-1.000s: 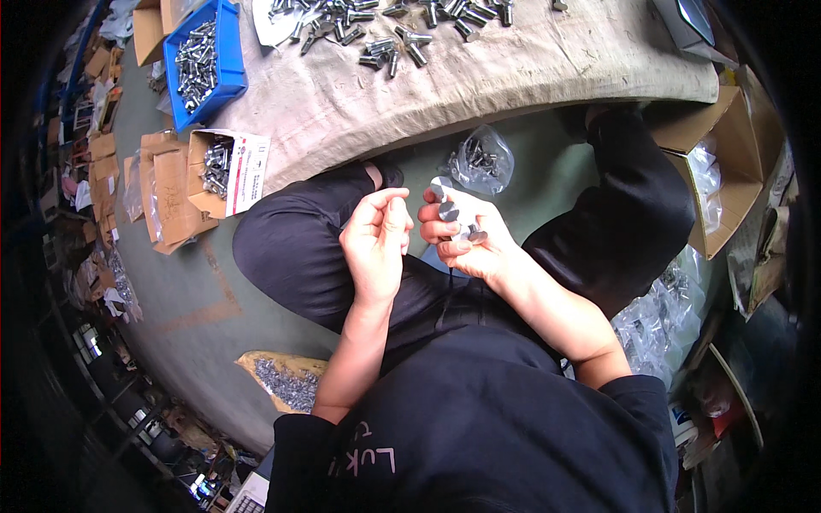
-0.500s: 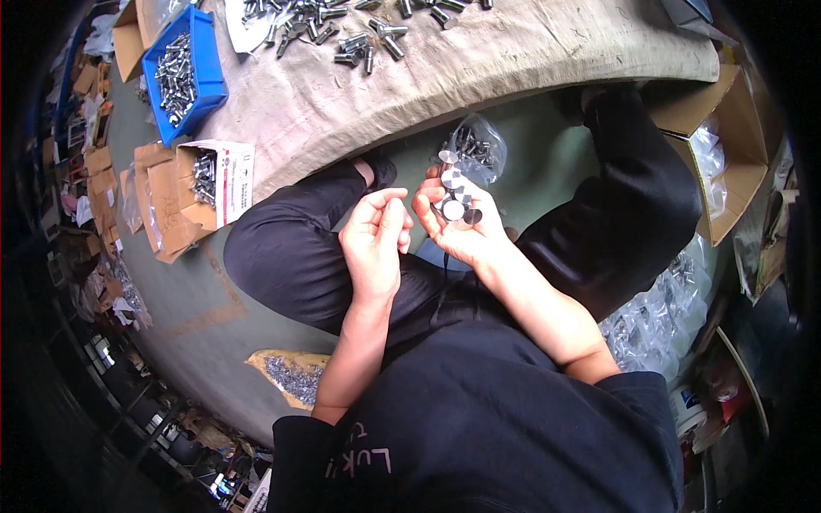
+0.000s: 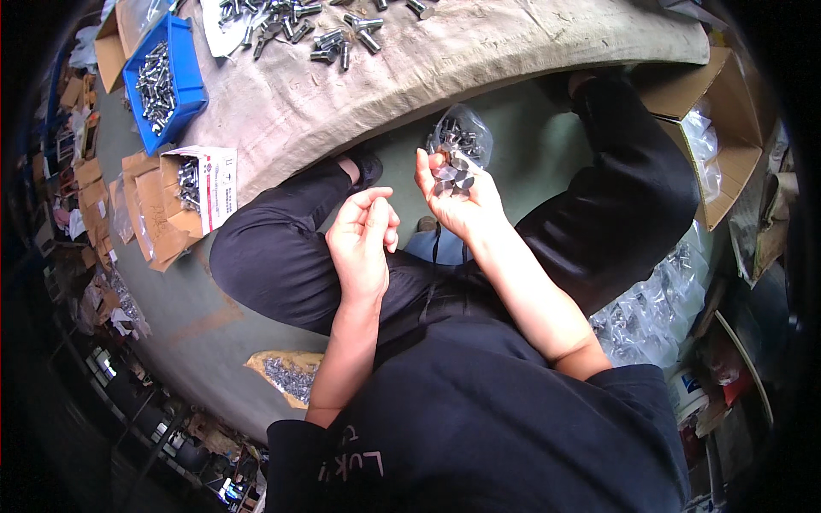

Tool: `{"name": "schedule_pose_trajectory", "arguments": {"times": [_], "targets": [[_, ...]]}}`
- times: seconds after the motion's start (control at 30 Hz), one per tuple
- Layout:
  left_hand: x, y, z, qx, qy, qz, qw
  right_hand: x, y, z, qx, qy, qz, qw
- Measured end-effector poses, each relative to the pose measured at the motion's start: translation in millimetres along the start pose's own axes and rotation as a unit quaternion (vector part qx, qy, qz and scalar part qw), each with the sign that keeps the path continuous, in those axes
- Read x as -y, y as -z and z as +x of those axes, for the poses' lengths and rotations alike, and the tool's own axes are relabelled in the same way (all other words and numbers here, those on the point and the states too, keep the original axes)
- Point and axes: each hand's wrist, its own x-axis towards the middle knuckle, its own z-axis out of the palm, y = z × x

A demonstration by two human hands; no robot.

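Note:
My right hand [image 3: 466,203] is cupped, palm up, around several shiny metal bolts [image 3: 453,177] whose flat round heads face up. Just beyond it, a clear plastic bag [image 3: 475,137] holds more metal pieces. My left hand [image 3: 359,248] hovers to the left, apart from the right one. Its fingers curl inward with the thumb against them, and whatever they may hold is hidden. Similar bolts [image 3: 344,44] lie loose on the cloth-covered bench [image 3: 479,51] ahead of me.
A blue bin [image 3: 184,107] of metal pieces and an opened carton [image 3: 218,184] stand left of the bench. At right are a cardboard box [image 3: 735,145] and filled plastic bags [image 3: 641,321]. A yellowish sack [image 3: 256,366] of small parts lies lower left. My knees flank both hands.
My right hand has tilted and drawn in around the bolts, lifting slightly toward the plastic bag. My left hand has shifted a little left, its fingers still curled. The whole view has shifted slightly.

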Motion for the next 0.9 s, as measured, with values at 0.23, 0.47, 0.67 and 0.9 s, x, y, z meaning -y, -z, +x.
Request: {"name": "schedule_pose_trajectory", "arguments": {"times": [0.23,0.47,0.67,0.9], "targets": [[22,-3,16,-0.004,0.034,0.079,0.996,51,33,14,-0.032,-0.021,-0.153,0.988],[118,-9,108,-0.035,0.060,0.484,0.872,59,26,12,-0.153,0.390,-0.622,0.662],[176,-6,128,-0.018,-0.013,0.480,0.877,79,-11,81,-0.159,0.383,-0.900,0.131],[173,-6,119,-0.006,0.037,0.423,0.906,93,3,133,-0.176,0.180,-0.963,0.092]]}}
